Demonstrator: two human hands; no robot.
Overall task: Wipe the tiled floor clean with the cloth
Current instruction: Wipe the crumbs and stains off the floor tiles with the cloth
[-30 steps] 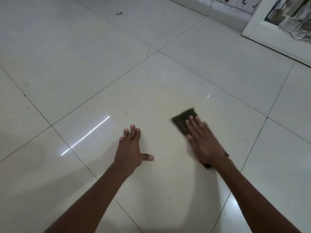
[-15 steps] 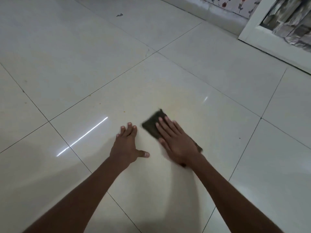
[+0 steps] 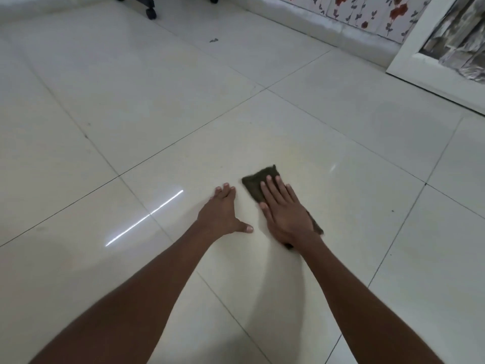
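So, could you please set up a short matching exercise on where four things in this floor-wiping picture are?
Things:
1. cloth
2. left hand
3. caster wheel
4. dark scrap

Places:
A. top edge, far left
B. flat on bare tile, holding nothing
C. under the right hand
D. lying loose on a far tile

Pairs: 1-C, 2-B, 3-A, 4-D

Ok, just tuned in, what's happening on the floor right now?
A person is down on the tiled floor, wiping it by hand. The right hand lies flat, fingers spread, pressing a dark cloth against a pale tile. The left hand is planted bare on the same tile just beside it, apparently as a brace, and touches no cloth. A small dark scrap sits on a tile farther off, toward the wall.
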